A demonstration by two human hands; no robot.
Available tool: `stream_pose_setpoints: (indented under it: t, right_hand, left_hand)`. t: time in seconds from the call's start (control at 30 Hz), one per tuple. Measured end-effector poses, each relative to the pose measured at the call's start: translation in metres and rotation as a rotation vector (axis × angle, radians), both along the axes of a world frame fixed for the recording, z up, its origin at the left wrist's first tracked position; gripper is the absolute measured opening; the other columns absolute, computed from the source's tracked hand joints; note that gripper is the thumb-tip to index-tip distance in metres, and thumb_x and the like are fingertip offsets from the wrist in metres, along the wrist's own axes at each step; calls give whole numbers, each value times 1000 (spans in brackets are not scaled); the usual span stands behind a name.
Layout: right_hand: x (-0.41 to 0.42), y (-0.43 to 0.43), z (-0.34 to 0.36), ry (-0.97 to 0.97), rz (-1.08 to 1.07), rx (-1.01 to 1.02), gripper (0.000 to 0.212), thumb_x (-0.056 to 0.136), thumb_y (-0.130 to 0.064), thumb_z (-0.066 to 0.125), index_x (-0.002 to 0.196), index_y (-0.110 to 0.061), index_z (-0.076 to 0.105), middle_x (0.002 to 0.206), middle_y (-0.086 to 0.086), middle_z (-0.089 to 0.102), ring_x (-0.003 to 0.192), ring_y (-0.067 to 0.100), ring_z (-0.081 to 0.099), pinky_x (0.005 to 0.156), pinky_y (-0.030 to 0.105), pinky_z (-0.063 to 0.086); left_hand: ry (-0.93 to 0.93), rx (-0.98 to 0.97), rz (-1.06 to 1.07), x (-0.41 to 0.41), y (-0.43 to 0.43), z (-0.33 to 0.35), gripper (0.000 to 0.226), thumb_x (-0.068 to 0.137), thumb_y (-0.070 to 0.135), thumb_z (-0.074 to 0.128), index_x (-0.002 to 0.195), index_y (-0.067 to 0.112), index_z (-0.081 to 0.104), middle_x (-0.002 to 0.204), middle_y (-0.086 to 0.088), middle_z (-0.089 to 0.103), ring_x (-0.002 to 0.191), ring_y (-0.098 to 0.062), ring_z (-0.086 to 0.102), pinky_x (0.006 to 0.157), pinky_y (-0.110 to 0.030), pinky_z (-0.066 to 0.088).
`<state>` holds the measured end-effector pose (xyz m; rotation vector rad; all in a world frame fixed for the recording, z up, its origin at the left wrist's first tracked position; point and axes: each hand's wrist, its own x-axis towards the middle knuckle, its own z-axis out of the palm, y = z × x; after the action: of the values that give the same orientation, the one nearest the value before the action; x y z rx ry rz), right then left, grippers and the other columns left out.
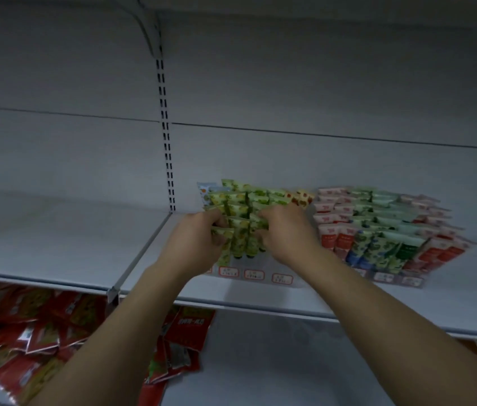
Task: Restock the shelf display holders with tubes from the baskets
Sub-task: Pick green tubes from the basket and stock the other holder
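**Green tubes, both hands in at the left holder**

Green tubes (238,210) stand packed in rows in the left holder (255,276), far back on the grey shelf (55,230). Left hand (200,234) is in at the holder's left edge, fingers curled tight round a near tube, thumb on top. Right hand (285,232) is over the holder's right side, fingers bent down, tips among the tubes; whether they pinch one, I cannot tell. Hands are close together, just a couple of tubes between them. Just to the right sits the right holder (392,227), full of red, green and blue tubes. Red packets (26,326) lie heaped on the lower shelf, near left.
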<state>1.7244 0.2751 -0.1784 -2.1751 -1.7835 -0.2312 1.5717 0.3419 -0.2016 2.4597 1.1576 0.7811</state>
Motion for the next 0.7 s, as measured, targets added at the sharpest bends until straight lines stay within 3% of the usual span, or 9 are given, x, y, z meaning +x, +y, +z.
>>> stream_pose_setpoints:
  t: [0.13,0.27,0.4,0.57,0.63,0.7]
  right_hand:
    - [-2,23,7,-28,-2,-44,5,81,-6,63,83,-8,67,81,11,62,72,23,53,60,22,34]
    - [-7,30,5,-44,-30,-44,14,77,2,58,68,-9,57,63,4,44,64,22,45,52,23,31]
    - [-3,24,-1,-19,-31,-25,6,80,-4,60,81,-7,65,73,4,52,78,24,55,59,23,37]
    - [5,10,-16,38,-40,-6,20,89,-18,63,101,-4,70,96,12,67,96,26,60,65,25,41]
    - [6,20,-13,18,-51,-33,15,86,-14,66,97,-4,70,91,11,66,93,28,61,63,25,45]
    - [6,29,-11,1,-62,-59,4,81,-8,66,83,-4,67,77,8,60,76,25,58,50,22,34]
  left_hand:
    - [14,42,-14,1,5,-1,10,86,5,56,86,15,53,90,-12,63,83,-31,56,68,-40,50]
    - [14,83,-11,2,7,-3,12,83,4,55,81,15,52,84,-12,62,78,-32,54,66,-40,49]
    - [19,71,6,2,7,-3,13,83,5,55,81,17,53,82,-10,61,78,-32,55,66,-42,51]
    - [39,47,26,-2,8,-1,17,80,4,50,83,20,53,89,-9,66,83,-31,59,68,-41,52]
    - [57,66,23,-1,8,-2,17,82,5,51,85,22,51,92,-10,66,83,-32,59,66,-40,52]
    - [60,90,22,-2,9,-4,15,85,8,54,91,22,54,93,-10,65,83,-33,59,67,-40,52]
